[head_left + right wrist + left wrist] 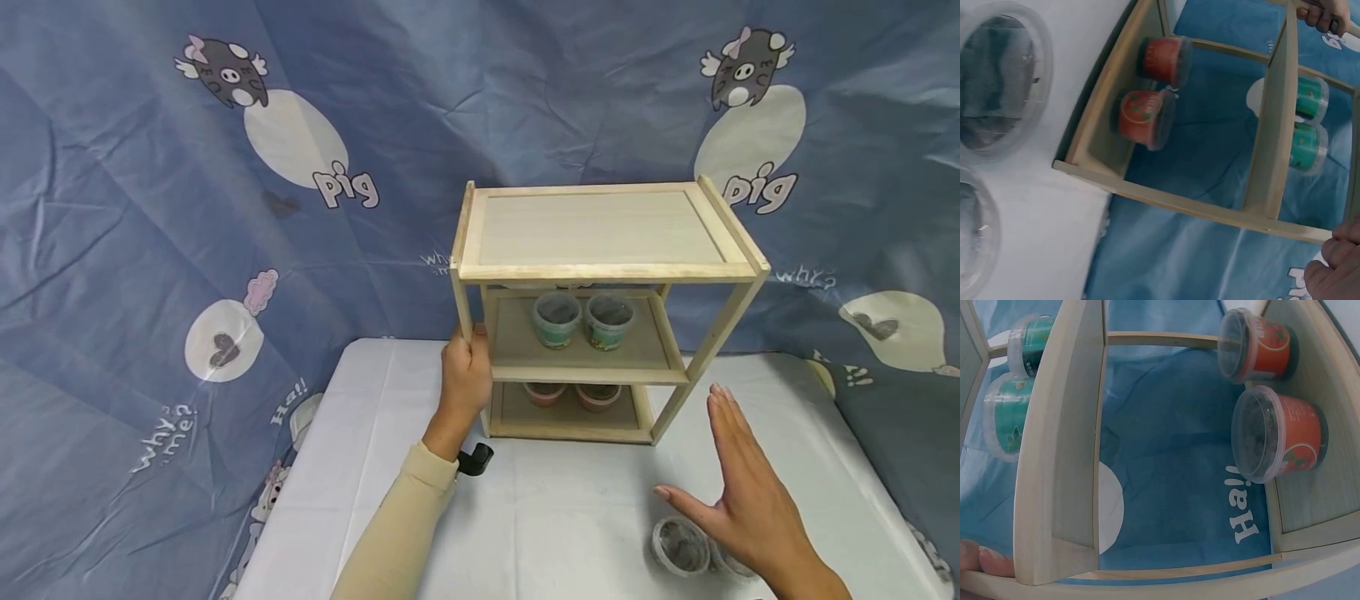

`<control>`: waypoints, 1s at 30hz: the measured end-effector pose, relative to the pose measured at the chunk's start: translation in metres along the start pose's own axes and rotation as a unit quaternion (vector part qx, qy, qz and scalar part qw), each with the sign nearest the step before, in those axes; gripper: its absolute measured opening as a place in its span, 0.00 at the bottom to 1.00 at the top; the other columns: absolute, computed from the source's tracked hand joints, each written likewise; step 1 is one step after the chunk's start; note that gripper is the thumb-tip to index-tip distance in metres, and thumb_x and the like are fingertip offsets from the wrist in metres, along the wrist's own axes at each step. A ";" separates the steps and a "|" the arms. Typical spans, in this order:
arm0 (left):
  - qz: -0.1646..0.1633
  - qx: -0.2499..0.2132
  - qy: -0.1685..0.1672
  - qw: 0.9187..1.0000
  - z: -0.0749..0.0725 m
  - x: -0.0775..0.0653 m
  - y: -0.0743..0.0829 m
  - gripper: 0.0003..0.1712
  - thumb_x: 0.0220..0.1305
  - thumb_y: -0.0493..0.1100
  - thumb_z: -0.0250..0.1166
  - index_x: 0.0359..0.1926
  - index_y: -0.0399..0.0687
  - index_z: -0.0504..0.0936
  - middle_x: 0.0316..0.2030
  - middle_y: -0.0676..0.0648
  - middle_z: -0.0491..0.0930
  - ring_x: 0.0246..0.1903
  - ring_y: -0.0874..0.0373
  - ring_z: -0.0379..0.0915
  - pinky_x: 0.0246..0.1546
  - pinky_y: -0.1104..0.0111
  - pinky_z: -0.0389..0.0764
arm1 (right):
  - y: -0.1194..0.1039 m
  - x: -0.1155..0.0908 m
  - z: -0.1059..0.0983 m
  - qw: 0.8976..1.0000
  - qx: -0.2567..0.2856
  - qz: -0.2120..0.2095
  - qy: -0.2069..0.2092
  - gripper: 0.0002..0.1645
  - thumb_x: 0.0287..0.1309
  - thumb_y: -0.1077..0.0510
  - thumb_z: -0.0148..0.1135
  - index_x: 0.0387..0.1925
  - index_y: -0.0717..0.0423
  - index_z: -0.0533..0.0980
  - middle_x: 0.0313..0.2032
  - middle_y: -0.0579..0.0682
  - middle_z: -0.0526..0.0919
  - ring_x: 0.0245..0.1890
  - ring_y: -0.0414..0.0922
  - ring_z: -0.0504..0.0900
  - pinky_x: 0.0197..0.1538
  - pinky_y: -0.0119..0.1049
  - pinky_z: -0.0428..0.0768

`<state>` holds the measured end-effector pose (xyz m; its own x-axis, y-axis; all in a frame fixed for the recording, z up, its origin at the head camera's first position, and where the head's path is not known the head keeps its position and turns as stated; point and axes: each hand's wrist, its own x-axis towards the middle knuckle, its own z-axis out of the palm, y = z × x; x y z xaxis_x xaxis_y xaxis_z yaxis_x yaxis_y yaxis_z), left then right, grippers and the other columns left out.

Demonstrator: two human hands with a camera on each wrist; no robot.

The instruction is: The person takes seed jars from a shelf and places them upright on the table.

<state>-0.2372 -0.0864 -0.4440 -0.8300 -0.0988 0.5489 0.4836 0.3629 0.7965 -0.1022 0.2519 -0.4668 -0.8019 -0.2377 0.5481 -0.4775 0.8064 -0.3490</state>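
A small wooden shelf rack (600, 272) stands upright on the white-covered table. My left hand (467, 375) grips its left front post near the middle shelf; its fingertips (994, 559) show in the left wrist view. Held up to the right of the rack, my right hand (753, 492) has straight fingers and a spread thumb, with nothing in it. Two green-labelled plastic cups (557, 321) sit on the middle shelf. On the bottom shelf are two red-labelled cups (1297, 434). Beneath my right hand, two clear-rimmed cups (680, 546) rest on the table, one partly hidden.
The white table (570, 517) extends in front of the rack and to both sides. A blue printed cloth (375, 100) hangs behind and around it. A black wrist device (476, 459) is on my left wrist.
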 end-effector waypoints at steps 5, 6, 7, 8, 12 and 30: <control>0.000 0.008 0.010 1.000 -0.002 -0.001 -0.001 0.19 0.77 0.50 0.43 0.27 0.48 0.62 0.14 0.51 0.57 0.12 0.59 0.50 0.12 0.67 0.55 | -0.002 0.011 0.001 1.000 0.002 -0.005 -0.003 0.81 0.25 0.34 0.81 0.74 0.60 0.45 0.74 0.56 0.46 0.73 0.54 0.47 0.71 0.30 0.42; 0.000 0.006 0.009 1.000 -0.002 -0.001 -0.001 0.19 0.77 0.50 0.43 0.28 0.48 0.62 0.14 0.51 0.57 0.12 0.59 0.50 0.12 0.67 0.55 | -0.001 0.013 0.001 1.000 0.002 -0.007 -0.003 0.81 0.25 0.34 0.81 0.74 0.60 0.44 0.74 0.57 0.46 0.73 0.54 0.47 0.71 0.31 0.42; -0.001 0.005 0.008 1.000 -0.002 0.000 -0.001 0.18 0.77 0.50 0.43 0.28 0.48 0.63 0.14 0.51 0.57 0.12 0.59 0.50 0.12 0.66 0.56 | -0.001 0.015 0.002 1.000 0.002 -0.008 -0.003 0.82 0.24 0.34 0.81 0.74 0.60 0.44 0.74 0.57 0.46 0.73 0.55 0.47 0.71 0.31 0.43; -0.001 0.002 0.006 1.000 -0.002 0.000 -0.001 0.18 0.77 0.49 0.43 0.29 0.47 0.64 0.14 0.51 0.57 0.12 0.59 0.50 0.12 0.66 0.56 | -0.001 0.017 0.002 1.000 0.003 -0.009 -0.004 0.82 0.24 0.34 0.81 0.74 0.60 0.44 0.74 0.58 0.46 0.73 0.55 0.47 0.71 0.32 0.43; -0.004 -0.002 -0.006 1.000 -0.001 0.000 -0.001 0.18 0.77 0.50 0.42 0.35 0.42 0.68 0.14 0.51 0.57 0.12 0.59 0.50 0.13 0.65 0.56 | 0.002 0.021 0.004 1.000 0.008 -0.006 -0.005 0.82 0.25 0.35 0.82 0.74 0.59 0.43 0.74 0.59 0.47 0.73 0.55 0.46 0.71 0.34 0.43; -0.001 -0.008 -0.003 1.000 0.000 -0.002 0.001 0.15 0.77 0.46 0.43 0.29 0.48 0.63 0.14 0.50 0.59 0.12 0.58 0.51 0.11 0.66 0.55 | 0.001 0.029 0.009 0.999 0.020 0.027 -0.003 0.78 0.32 0.39 0.81 0.75 0.55 0.42 0.74 0.55 0.47 0.72 0.52 0.51 0.70 0.40 0.52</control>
<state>-0.2355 -0.0856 -0.4440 -0.8323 -0.0945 0.5462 0.4863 0.3484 0.8014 -0.1298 0.2411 -0.4579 -0.8291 -0.1969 0.5232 -0.4466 0.7963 -0.4080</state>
